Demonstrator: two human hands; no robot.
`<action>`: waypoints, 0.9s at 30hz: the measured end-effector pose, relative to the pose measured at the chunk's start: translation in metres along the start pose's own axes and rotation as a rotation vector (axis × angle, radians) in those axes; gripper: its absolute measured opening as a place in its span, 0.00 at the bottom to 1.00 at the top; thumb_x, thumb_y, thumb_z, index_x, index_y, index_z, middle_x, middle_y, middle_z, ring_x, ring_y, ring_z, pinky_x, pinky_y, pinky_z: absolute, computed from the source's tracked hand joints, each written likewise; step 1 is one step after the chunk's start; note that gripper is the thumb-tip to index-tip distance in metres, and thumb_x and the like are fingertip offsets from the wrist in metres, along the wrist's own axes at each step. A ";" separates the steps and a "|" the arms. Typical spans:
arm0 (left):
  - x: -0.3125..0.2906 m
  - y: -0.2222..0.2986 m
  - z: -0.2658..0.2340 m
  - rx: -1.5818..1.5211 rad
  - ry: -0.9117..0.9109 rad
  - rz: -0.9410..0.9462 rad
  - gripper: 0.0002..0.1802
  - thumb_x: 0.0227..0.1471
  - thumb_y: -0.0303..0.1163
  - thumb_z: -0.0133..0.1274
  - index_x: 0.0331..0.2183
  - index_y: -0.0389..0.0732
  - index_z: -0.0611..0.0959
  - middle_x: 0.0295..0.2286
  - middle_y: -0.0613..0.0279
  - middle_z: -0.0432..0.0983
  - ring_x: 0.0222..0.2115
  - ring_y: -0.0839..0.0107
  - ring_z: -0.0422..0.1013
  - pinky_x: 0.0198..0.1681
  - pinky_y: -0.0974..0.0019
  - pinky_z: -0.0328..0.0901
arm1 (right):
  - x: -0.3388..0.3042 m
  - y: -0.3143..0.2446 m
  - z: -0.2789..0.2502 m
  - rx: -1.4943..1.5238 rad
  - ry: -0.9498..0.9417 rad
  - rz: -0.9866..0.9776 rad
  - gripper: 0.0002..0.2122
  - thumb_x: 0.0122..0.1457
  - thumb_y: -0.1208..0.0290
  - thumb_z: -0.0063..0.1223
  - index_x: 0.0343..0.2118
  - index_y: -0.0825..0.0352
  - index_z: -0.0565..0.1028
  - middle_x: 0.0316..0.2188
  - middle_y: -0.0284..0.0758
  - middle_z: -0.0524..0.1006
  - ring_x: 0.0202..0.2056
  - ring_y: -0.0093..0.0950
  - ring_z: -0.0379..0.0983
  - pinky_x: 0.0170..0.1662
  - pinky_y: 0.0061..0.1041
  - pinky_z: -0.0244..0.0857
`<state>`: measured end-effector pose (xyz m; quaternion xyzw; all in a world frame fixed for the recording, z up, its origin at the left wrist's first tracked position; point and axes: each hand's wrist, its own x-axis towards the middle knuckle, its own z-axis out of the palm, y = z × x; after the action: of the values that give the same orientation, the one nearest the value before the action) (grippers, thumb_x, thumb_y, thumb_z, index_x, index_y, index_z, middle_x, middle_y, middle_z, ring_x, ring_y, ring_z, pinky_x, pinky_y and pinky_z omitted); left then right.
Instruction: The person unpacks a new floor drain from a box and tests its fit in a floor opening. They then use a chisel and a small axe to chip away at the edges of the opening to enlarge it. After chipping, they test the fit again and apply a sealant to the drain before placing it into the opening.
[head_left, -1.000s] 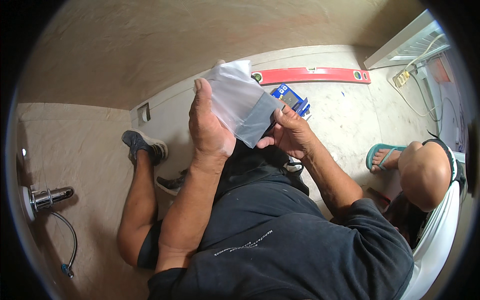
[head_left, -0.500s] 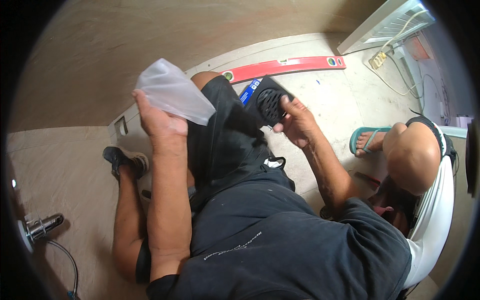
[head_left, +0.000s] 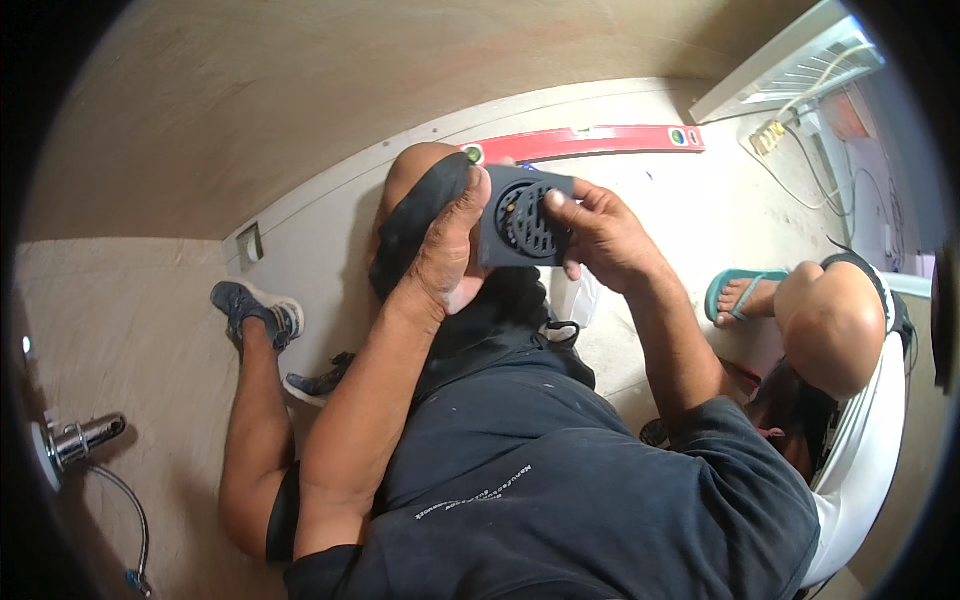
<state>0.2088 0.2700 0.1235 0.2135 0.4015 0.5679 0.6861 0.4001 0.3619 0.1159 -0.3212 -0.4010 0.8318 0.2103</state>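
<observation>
We hold a dark grey square drain between both hands, raised over our lap and above the floor. Our left hand is narrowed around the drain's left edge, its thumb reaching up by the upper left corner. Our right hand grips the right edge, thumb resting on the round grate set in the drain's face. The fingers behind the drain are largely hidden, and we cannot tell whether the grate is fully seated. A cloudy plastic bag shows just below our right hand, partly covered.

Beyond the drain, a red level lies along the floor's far edge, near the brown wall. A square hole opens at the floor's far left corner. Toward the right edge we see a yellowish socket with a pale cord, and a foot in a green flip-flop.
</observation>
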 end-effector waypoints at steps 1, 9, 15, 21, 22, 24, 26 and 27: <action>-0.003 -0.006 -0.003 -0.122 0.031 -0.001 0.40 0.62 0.65 0.47 0.59 0.42 0.72 0.48 0.59 0.78 0.50 0.65 0.75 0.52 0.54 0.71 | 0.004 0.004 0.008 -0.124 0.026 0.015 0.17 0.67 0.60 0.58 0.49 0.69 0.74 0.30 0.37 0.81 0.22 0.22 0.78 0.16 0.19 0.69; -0.011 -0.016 -0.020 -0.189 0.180 0.120 0.35 0.70 0.57 0.39 0.61 0.37 0.71 0.53 0.53 0.75 0.54 0.63 0.72 0.59 0.54 0.68 | 0.007 0.038 0.046 -0.846 0.261 -0.465 0.35 0.56 0.69 0.70 0.62 0.75 0.63 0.39 0.51 0.80 0.33 0.35 0.81 0.35 0.31 0.75; -0.008 -0.020 -0.026 -0.136 0.231 0.160 0.37 0.68 0.59 0.42 0.63 0.39 0.69 0.55 0.55 0.74 0.56 0.64 0.71 0.59 0.55 0.67 | 0.017 0.047 0.022 -1.013 0.346 -0.487 0.19 0.58 0.78 0.65 0.52 0.72 0.75 0.33 0.38 0.77 0.31 0.25 0.76 0.34 0.25 0.72; -0.007 -0.024 -0.031 -0.184 0.197 0.185 0.36 0.68 0.58 0.43 0.63 0.39 0.69 0.54 0.55 0.74 0.56 0.64 0.71 0.60 0.55 0.66 | 0.022 0.054 0.024 -0.523 0.269 -0.305 0.28 0.54 0.70 0.71 0.56 0.69 0.72 0.36 0.39 0.72 0.35 0.29 0.71 0.36 0.28 0.69; -0.007 -0.025 -0.033 -0.169 0.204 0.187 0.36 0.68 0.58 0.44 0.63 0.39 0.70 0.54 0.55 0.74 0.56 0.64 0.71 0.61 0.55 0.65 | 0.023 0.053 0.027 -0.685 0.283 -0.358 0.28 0.54 0.69 0.72 0.56 0.69 0.72 0.37 0.40 0.72 0.36 0.30 0.71 0.37 0.29 0.69; -0.007 -0.027 -0.039 -0.138 0.218 0.191 0.36 0.67 0.58 0.44 0.62 0.39 0.70 0.55 0.55 0.74 0.56 0.64 0.71 0.61 0.56 0.65 | 0.022 0.048 0.033 -1.009 0.306 -0.463 0.30 0.53 0.66 0.73 0.57 0.70 0.72 0.40 0.41 0.71 0.38 0.31 0.70 0.40 0.31 0.69; -0.008 -0.023 -0.035 -0.192 0.216 0.169 0.36 0.67 0.58 0.44 0.62 0.38 0.70 0.55 0.55 0.74 0.56 0.64 0.71 0.61 0.55 0.65 | 0.026 0.049 0.028 -0.950 0.263 -0.500 0.24 0.60 0.63 0.66 0.55 0.71 0.74 0.41 0.44 0.70 0.40 0.32 0.70 0.44 0.36 0.68; -0.009 -0.021 -0.034 -0.218 0.216 0.158 0.36 0.67 0.58 0.45 0.62 0.38 0.70 0.55 0.55 0.74 0.56 0.64 0.71 0.61 0.55 0.65 | 0.027 0.050 0.028 -0.904 0.270 -0.487 0.22 0.62 0.63 0.63 0.55 0.71 0.74 0.40 0.44 0.70 0.40 0.32 0.70 0.44 0.36 0.68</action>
<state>0.1946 0.2507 0.0902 0.1062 0.3908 0.6799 0.6114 0.3565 0.3341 0.0786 -0.3817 -0.7518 0.4544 0.2876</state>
